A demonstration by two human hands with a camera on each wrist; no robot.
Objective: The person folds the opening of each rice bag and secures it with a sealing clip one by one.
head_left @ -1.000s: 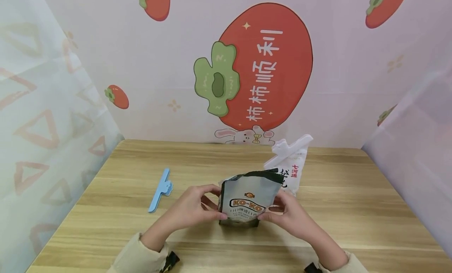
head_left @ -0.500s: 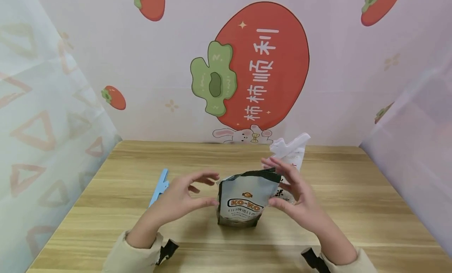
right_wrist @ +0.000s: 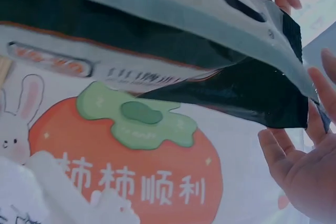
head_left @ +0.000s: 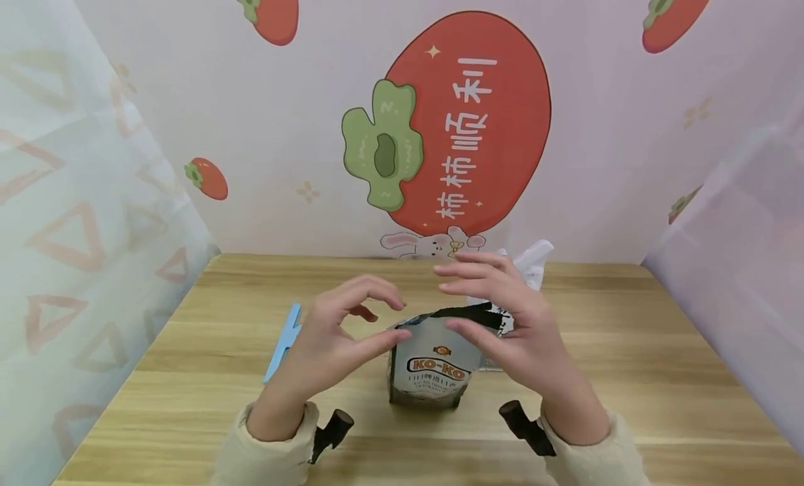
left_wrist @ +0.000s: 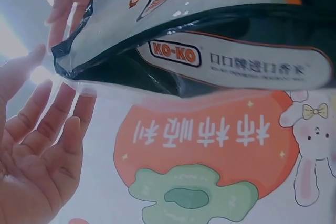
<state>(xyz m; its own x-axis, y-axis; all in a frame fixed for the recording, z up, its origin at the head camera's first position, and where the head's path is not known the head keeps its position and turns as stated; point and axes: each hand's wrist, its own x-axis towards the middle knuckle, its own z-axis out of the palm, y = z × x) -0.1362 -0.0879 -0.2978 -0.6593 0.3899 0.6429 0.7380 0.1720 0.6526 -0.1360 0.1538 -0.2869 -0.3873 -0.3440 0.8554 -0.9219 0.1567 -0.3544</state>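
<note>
A grey and dark green KO-KO rice bag [head_left: 433, 364] stands upright mid-table, its dark top edge wavy. My left hand [head_left: 339, 332] is at the bag's upper left corner, fingers arched and apart, thumb right at the edge. Over the upper right corner is my right hand [head_left: 518, 318], its thumb overlapping the bag's front and its fingers spread behind. In the left wrist view, the bag's side [left_wrist: 210, 56] shows above the open left palm [left_wrist: 42, 156]. The right wrist view has the right palm [right_wrist: 310, 177] under the bag's dark corner [right_wrist: 252, 95].
A light blue bag clip [head_left: 285, 343] lies on the wooden table [head_left: 207, 346] to the left. Behind my right hand, a white bag with a white clip [head_left: 534, 255] stands partly hidden. A printed backdrop [head_left: 301, 123] rises at the table's back.
Both hands have let go of the rice bag's lower sides and moved up to its top corners, the right one also inward. The bag stays in place.
</note>
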